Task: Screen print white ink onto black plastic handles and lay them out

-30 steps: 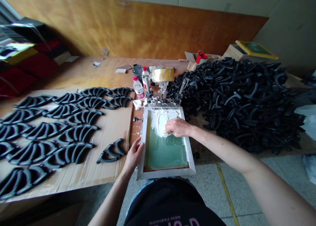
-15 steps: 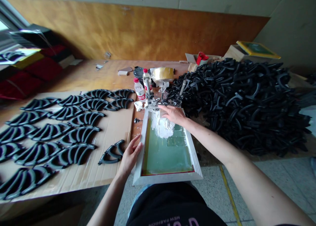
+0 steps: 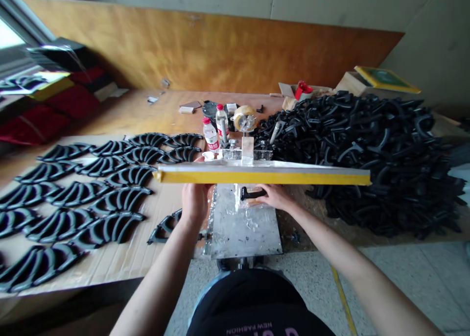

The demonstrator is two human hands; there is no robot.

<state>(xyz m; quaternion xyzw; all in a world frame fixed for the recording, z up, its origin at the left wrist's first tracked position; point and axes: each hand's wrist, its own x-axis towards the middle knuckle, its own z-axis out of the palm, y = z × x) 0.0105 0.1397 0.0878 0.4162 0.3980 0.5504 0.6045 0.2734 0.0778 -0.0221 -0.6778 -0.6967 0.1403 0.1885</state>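
A screen-printing frame (image 3: 264, 176) is raised and tilted up, so its yellow-taped front edge faces me. My left hand (image 3: 194, 201) is at the left part of this frame; fingertips show above the edge, while the rest of its fingers are hidden behind it. Below, a black curved plastic handle (image 3: 252, 193) lies near the top of the grey metal base plate (image 3: 246, 233). My right hand (image 3: 277, 197) has its fingers on the right end of that handle. A pale squeegee block (image 3: 247, 151) stands behind the frame's edge.
Rows of black handles (image 3: 106, 223) lie on cardboard (image 3: 161, 199) at left. A big heap of black handles (image 3: 367, 150) sits at right. Two red-capped bottles (image 3: 210, 135) and a tape roll (image 3: 245, 118) stand behind the metal clamps (image 3: 231, 152).
The frame, flat before, has swung up. My left hand has moved up along its left side. My right hand has left the squeegee area and come down to the black handle beneath.
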